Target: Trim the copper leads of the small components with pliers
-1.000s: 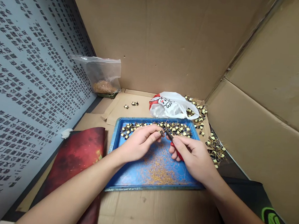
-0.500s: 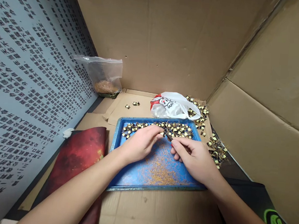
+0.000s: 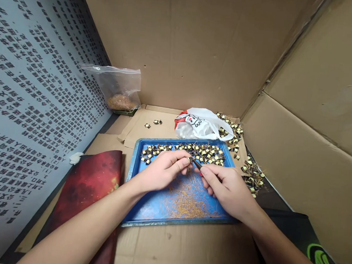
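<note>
Over the blue tray point(image 3: 144, 214), my left hand point(image 3: 166, 168) pinches a small wound coil with wire leads point(image 3: 191, 159) between thumb and fingertips; most of the coil is hidden. My right hand point(image 3: 225, 187) is closed round a pair of wire cutters point(image 3: 197, 164) with dark jaws and a bit of red on the grip. Their tips meet the wires at my left fingertips. Many yellow-and-black coils point(image 3: 210, 152) fill the far part of the tray. Nearer me lies a heap of copper-coloured wire clippings point(image 3: 188, 205).
A white-and-red plastic bag point(image 3: 199, 126) sits behind the tray. More coils point(image 3: 252, 176) lie along the right, and several stand point(image 3: 157, 122) at back left. A clear zip bag point(image 3: 122, 96) holds copper-coloured wire. A red mat point(image 3: 92, 186) lies left; cardboard walls enclose the back and right.
The left thumb has shifted on the coil, and the cutters' tips now sit against its wires. The whole view has slid slightly, so things appear a little further left.
</note>
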### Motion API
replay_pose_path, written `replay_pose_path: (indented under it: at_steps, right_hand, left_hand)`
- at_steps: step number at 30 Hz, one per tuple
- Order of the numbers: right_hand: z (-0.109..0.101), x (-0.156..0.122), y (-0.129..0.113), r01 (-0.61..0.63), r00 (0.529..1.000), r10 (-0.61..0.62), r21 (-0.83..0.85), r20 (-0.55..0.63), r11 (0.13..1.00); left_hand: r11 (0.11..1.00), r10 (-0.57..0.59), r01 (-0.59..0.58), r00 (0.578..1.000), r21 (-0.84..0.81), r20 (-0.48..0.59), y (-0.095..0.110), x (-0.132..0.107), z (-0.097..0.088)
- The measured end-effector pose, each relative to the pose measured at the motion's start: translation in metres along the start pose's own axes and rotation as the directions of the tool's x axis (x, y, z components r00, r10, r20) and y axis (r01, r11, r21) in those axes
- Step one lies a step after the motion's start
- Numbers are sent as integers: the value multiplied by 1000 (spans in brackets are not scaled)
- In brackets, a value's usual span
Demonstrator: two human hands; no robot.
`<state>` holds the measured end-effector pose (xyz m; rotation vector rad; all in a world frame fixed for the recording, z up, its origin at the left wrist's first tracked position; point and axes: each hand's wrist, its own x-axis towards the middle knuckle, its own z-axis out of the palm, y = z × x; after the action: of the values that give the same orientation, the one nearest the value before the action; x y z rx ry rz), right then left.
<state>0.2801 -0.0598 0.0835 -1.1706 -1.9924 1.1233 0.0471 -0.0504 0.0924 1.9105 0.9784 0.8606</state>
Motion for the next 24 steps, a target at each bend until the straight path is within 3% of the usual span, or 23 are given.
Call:
replay_pose_path:
  at_steps: [5, 13, 19, 24]
  right_hand:
    - [8, 3, 7, -28, 998, 36, 161, -43, 987]
    - [7, 3, 12, 12, 993, -1, 92, -120, 996]
    - [8, 4, 11, 26, 987, -16, 58, -161, 998]
    - [9, 3, 8, 43, 984, -44, -5, -171, 999]
  left_hand:
    - [997, 6, 0, 996, 73, -87, -2, 0, 1]
    - [912, 146, -84, 981, 402, -128, -7, -1, 1]
    - [870, 175, -80, 972, 487, -154, -10, -2, 2]
    - [834, 222, -129, 969, 537, -112, -13, -2, 5]
